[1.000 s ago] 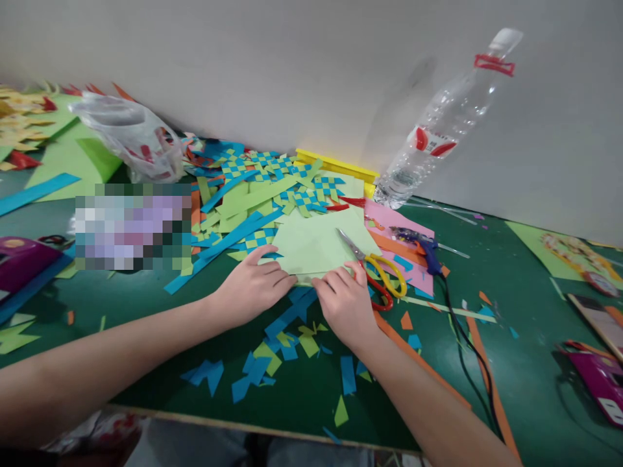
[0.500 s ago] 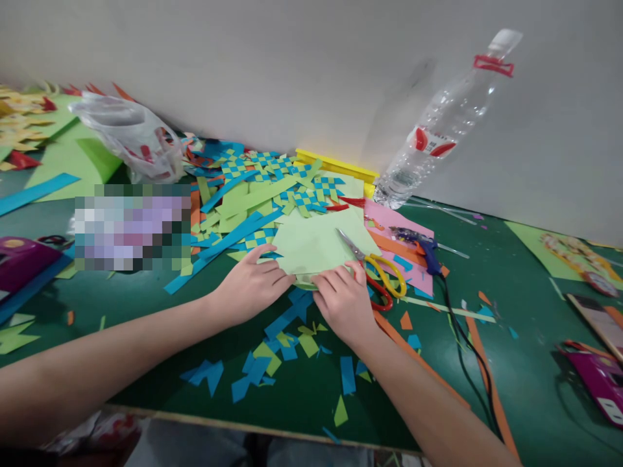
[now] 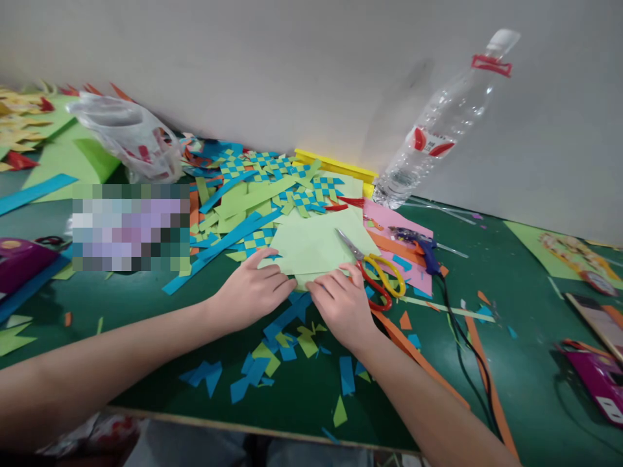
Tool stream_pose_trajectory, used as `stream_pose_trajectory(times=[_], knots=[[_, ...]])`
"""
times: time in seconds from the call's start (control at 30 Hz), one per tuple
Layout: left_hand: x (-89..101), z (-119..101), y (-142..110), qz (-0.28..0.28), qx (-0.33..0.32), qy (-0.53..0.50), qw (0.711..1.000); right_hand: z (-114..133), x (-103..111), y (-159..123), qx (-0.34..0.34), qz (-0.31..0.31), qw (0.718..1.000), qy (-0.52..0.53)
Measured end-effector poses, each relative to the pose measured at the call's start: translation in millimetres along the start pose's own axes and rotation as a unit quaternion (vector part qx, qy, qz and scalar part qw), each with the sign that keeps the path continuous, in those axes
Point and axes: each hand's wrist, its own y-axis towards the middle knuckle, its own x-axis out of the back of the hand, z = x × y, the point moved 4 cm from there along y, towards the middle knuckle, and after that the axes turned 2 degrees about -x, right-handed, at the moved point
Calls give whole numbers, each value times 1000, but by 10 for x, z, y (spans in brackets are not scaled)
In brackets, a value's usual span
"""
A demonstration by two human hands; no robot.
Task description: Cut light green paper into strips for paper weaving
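A pale green sheet of paper [image 3: 311, 241] lies in the middle of the table, and at its near edge both hands meet. My left hand [image 3: 256, 285] is closed, fingertips pressing a small pale green paper piece [image 3: 302, 280] from the left. From the right, my right hand [image 3: 341, 305] pinches the same piece, its fingers bent. Most of that piece is hidden under the fingers. Scissors with one yellow and one red handle [image 3: 384, 272] rest beside my right hand, their blades on the sheet.
Woven blue-and-green paper pieces [image 3: 304, 200] pile up behind. A blue glue gun [image 3: 428, 254] with a black cord lies on pink paper [image 3: 422, 284]. A clear plastic bottle [image 3: 433, 126] leans against the wall. Paper scraps [image 3: 256, 371] litter the near side; a plastic bag [image 3: 134, 139] stands left.
My right hand has shifted slightly left and down, closer to my left fingertips. The small paper piece between the hands looks flatter than before. The scissors remain in place.
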Motion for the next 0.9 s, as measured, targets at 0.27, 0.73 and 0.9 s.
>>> stream_pose_trajectory(times=[0.27, 0.73, 0.9], knots=[[23, -38, 13, -2, -5, 6, 1000, 26, 17, 27, 8, 7, 1000, -16], [45, -64, 38, 18, -12, 4, 1000, 16, -42, -2, 3, 40, 999, 23], [27, -8, 16, 15, -1, 9, 1000, -16, -46, -4, -19, 40, 999, 21]])
